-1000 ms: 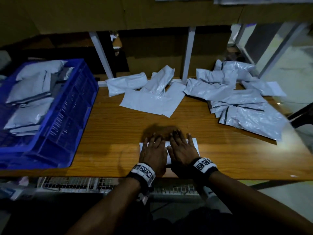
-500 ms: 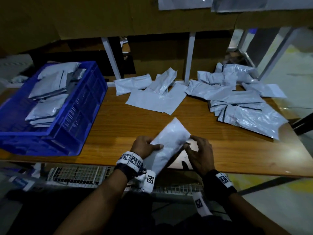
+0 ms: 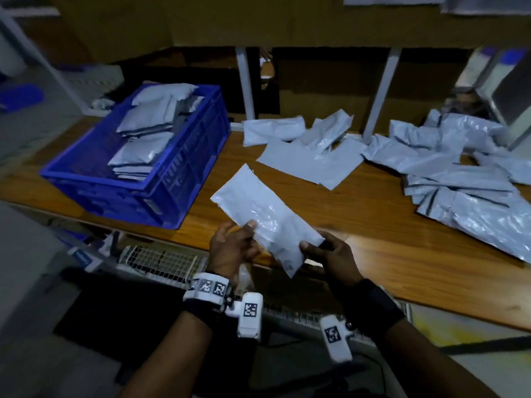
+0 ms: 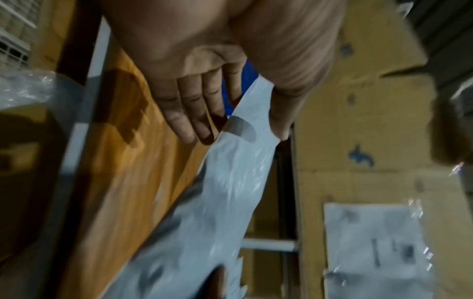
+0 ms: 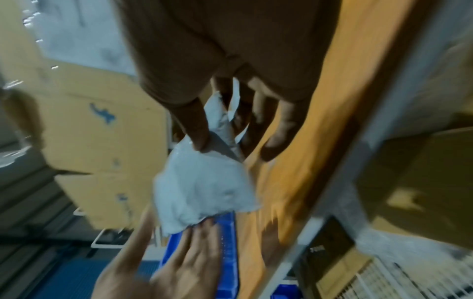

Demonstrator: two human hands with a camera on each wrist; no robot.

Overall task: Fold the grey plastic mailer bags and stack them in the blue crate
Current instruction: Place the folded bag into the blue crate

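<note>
The wooden tabletop carries the whole job. On its left end sits the blue crate, already holding stacks of folded grey mailer bags. Across the far middle and the right side lie the loose unfolded mailer bags, some overlapping, none yet folded.

Over the near edge of the tabletop, between crate and loose pile, a folded mailer bag is held up in the air, its long axis slanting toward the crate. The left hand pinches one long edge, thumb on top and fingers beneath; the left wrist view shows that thumb pressed on the plastic with the fingers nearly straight behind it. The right hand grips the near end, thumb over the bag and fingers under it, as the right wrist view confirms.

The step in hand appears to be the carry from folding to stacking. The next move likely calls for swinging the bag left over the crate rim and laying it flat on a stack, with the fold kept pressed, since slick plastic tends to spring open.
</note>
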